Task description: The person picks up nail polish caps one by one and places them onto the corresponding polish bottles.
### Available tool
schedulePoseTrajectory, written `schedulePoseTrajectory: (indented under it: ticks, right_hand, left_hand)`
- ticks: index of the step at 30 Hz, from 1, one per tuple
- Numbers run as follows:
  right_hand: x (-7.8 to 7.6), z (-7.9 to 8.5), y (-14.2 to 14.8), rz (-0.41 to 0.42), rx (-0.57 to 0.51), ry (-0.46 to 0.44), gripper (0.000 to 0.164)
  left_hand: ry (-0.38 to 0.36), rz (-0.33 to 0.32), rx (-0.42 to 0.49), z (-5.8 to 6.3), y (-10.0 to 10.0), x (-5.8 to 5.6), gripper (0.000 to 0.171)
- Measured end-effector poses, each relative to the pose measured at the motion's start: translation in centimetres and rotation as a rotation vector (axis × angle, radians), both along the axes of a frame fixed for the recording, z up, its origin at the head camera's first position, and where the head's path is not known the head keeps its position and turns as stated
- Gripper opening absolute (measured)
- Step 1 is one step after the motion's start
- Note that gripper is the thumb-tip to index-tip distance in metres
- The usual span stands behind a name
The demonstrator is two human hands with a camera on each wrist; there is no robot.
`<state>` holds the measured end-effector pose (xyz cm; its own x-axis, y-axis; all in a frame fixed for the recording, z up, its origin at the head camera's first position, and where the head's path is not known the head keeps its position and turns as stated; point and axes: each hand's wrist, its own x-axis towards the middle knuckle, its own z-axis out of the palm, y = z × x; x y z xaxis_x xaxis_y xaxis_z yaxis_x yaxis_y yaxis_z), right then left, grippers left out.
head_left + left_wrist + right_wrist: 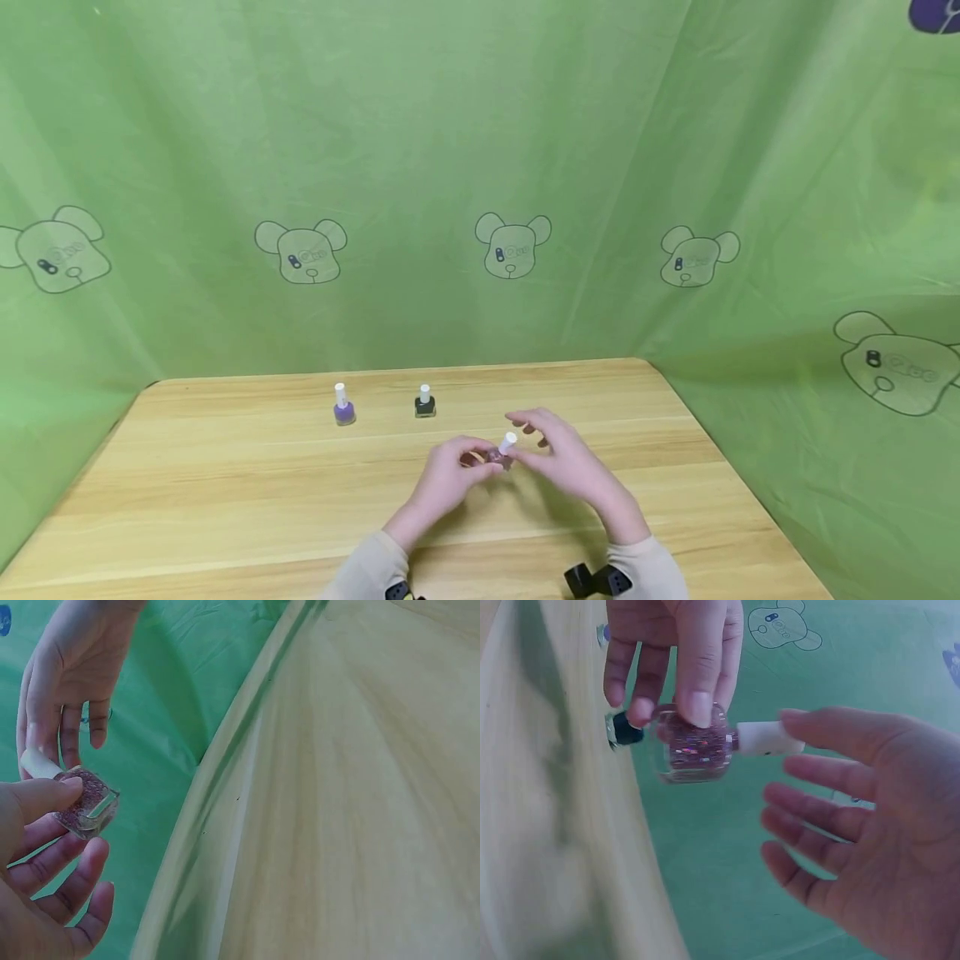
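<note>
A nail polish bottle (697,754) with pink glitter and a white cap (508,442) is held tilted above the table. My left hand (450,477) grips its glass body between thumb and fingers, seen closely in the left wrist view. At the cap is my right hand (566,458), its thumb touching the white end while the other fingers spread away from it, loosely bent. In the right wrist view the cap (761,739) points toward that thumb and appears to be on the bottle.
On the wooden table (247,492) stand a purple nail polish bottle (344,412) and a black nail polish bottle (424,407), both upright with white caps, farther back and left of my hands. Green curtain (405,167) printed with bear heads surrounds the table's back and sides.
</note>
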<state>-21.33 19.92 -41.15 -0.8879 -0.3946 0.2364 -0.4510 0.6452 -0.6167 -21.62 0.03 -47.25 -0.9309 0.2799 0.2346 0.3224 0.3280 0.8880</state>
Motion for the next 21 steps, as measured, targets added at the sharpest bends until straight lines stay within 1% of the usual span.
schedulePoseTrajectory:
  ticks: [2, 4, 7, 9, 11, 14, 17, 21]
  right_hand:
    - [-0.3, -0.4, 0.1, 0.017, -0.087, 0.001, 0.048]
    - [-0.7, -0.9, 0.1, 0.034, -0.171, -0.019, 0.047]
    - [-1.1, -1.6, -0.1, 0.066, -0.284, -0.092, 0.047]
    - [-1.2, -2.0, -0.2, 0.072, -0.324, -0.146, 0.046]
    - [-1.3, -2.2, -0.4, 0.073, -0.341, -0.183, 0.044]
    - [-1.3, -2.3, -0.7, 0.056, -0.342, -0.212, 0.039]
    - [-1.2, -2.4, -0.8, 0.037, -0.341, -0.221, 0.034]
    - [-1.3, -2.5, -0.8, 0.018, -0.34, -0.224, 0.032]
  left_hand:
    - [-0.025, 0.011, 0.026, -0.1, -0.2, -0.2, 0.028]
    - [-0.038, 0.019, 0.045, -0.1, -0.3, -0.3, 0.028]
    - [-0.04, 0.031, 0.051, -0.2, -0.4, -0.4, 0.028]
    - [-0.041, 0.034, 0.053, -0.2, -0.4, -0.4, 0.028]
    - [-0.049, 0.035, 0.054, -0.2, -0.4, -0.4, 0.027]
    - [-0.058, 0.032, 0.063, -0.2, -0.4, -0.4, 0.027]
    - [-0.061, 0.032, 0.076, -0.1, -0.3, -0.3, 0.026]
    - [-0.051, 0.032, 0.079, 0.0, -0.3, -0.2, 0.025]
